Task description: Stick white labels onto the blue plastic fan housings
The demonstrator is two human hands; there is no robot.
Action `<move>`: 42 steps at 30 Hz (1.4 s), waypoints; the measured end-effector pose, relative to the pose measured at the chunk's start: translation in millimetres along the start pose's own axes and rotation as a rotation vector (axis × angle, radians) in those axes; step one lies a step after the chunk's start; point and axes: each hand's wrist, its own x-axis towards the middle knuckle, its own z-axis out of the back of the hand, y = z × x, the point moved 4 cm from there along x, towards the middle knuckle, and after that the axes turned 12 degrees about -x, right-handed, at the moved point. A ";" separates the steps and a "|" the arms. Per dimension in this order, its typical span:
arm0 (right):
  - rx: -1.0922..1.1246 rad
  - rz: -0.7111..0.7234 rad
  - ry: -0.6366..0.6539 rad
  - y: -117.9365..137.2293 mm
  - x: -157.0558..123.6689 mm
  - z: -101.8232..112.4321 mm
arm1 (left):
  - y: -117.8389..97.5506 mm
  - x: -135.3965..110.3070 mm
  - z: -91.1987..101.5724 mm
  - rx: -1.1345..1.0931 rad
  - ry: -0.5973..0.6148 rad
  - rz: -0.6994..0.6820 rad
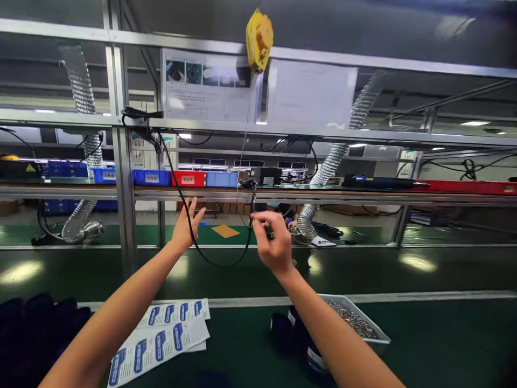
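Observation:
Both my arms are raised over a green workbench. My left hand (186,226) is open, fingers spread, right beside a black cable (218,264) that droops in a loop; whether it touches the cable I cannot tell. My right hand (272,240) is pinched closed around the dark lower end of a hanging tool (253,202), where the cable joins it. A thin wire runs up from there to a yellow spring balancer (259,39) on the top rail. What exactly sits between the fingers is too small to make out.
White sheets of blue labels (161,339) lie at front left. A grey tray of small screws (355,320) and a dark object (299,334) sit under my right arm. Dark items (36,328) are piled at far left. Blue and red bins (161,177) line a shelf behind a metal frame post (123,205).

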 end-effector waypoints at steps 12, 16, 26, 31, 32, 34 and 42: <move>0.532 -0.174 0.887 -44.7 -317.2 -34.8 | -90.2 -322.2 -49.1 -0.761 1.057 0.284; 0.505 -0.181 1.288 -30.0 -338.4 -37.8 | -100.0 -336.8 -89.0 -1.141 0.739 0.448; 0.691 -0.725 1.015 -8.9 -327.9 -76.6 | -96.5 -328.5 -127.3 -1.592 0.333 0.782; 0.757 -0.775 0.973 -1.6 -329.7 -87.9 | -93.3 -336.4 -123.6 -1.637 0.236 0.689; 0.764 -0.776 0.972 -1.8 -330.6 -86.4 | -93.4 -336.7 -123.7 -1.633 0.237 0.676; 0.791 -0.767 0.979 -3.9 -332.3 -81.2 | -93.9 -337.0 -124.7 -1.636 0.272 0.685; 0.734 -0.722 1.067 -14.8 -338.6 -69.4 | -94.2 -336.5 -120.1 -1.550 0.327 0.698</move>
